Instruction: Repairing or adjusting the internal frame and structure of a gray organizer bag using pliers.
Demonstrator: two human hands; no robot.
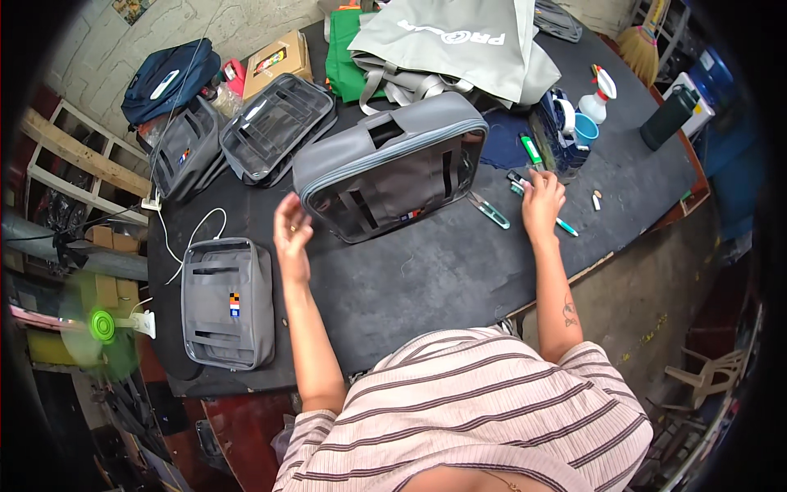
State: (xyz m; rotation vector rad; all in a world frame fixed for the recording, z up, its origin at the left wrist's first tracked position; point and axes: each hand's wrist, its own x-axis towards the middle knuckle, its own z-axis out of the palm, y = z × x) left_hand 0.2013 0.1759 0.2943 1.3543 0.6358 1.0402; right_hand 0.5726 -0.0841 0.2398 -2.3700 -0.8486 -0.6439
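Observation:
A grey bag [385, 176] with a clear plastic front panel, dark straps and a small coloured label stands upright at the middle of the dark table. My left hand [293, 238] is beside its lower left corner, open, with thumb and fingers apart. To the right of the bag, my right hand [543, 203] is down among small tools with its fingers curled; what they hold is hidden. A teal pen [566, 227] lies beside that hand, and teal-handled thread snips [490, 211] rest between it and the bag. A green cutter [530, 149] lies just beyond.
A similar grey bag [221, 303] lies flat at the left, near a spinning green fan [102, 326]. More clear-front bags [275, 131], a cardboard box [279, 64] and large grey totes [451, 37] fill the back. A spray bottle [597, 102] and dark tumbler [668, 119] stand at the right.

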